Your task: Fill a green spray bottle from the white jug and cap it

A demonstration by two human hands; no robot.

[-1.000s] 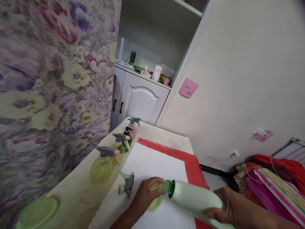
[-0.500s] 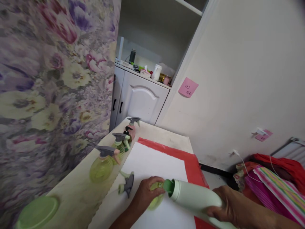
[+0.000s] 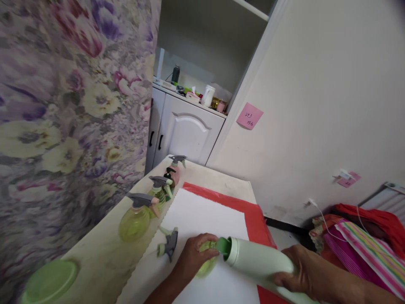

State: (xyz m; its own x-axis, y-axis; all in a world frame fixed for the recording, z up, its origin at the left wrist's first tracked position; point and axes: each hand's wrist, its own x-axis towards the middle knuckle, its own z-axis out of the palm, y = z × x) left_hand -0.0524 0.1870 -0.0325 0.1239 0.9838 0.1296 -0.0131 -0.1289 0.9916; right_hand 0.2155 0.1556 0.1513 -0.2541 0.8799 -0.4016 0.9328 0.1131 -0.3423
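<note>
My left hand (image 3: 193, 258) is wrapped round a small yellow-green spray bottle body (image 3: 207, 267) standing on a white cloth (image 3: 202, 219). My right hand (image 3: 303, 274) grips a pale green flask (image 3: 259, 264), tilted so its green mouth (image 3: 223, 247) touches the top of the small bottle. A loose grey spray head (image 3: 169, 246) lies on the cloth just left of my left hand.
Three capped spray bottles line the table's left side: a yellow-green spray bottle (image 3: 136, 218), a striped green bottle (image 3: 160, 190) and a pink bottle (image 3: 176, 171). A green lid (image 3: 49, 280) lies near left. A red mat (image 3: 253, 211) is under the cloth. A floral curtain (image 3: 69, 105) hangs left; bedding (image 3: 363, 240) lies right.
</note>
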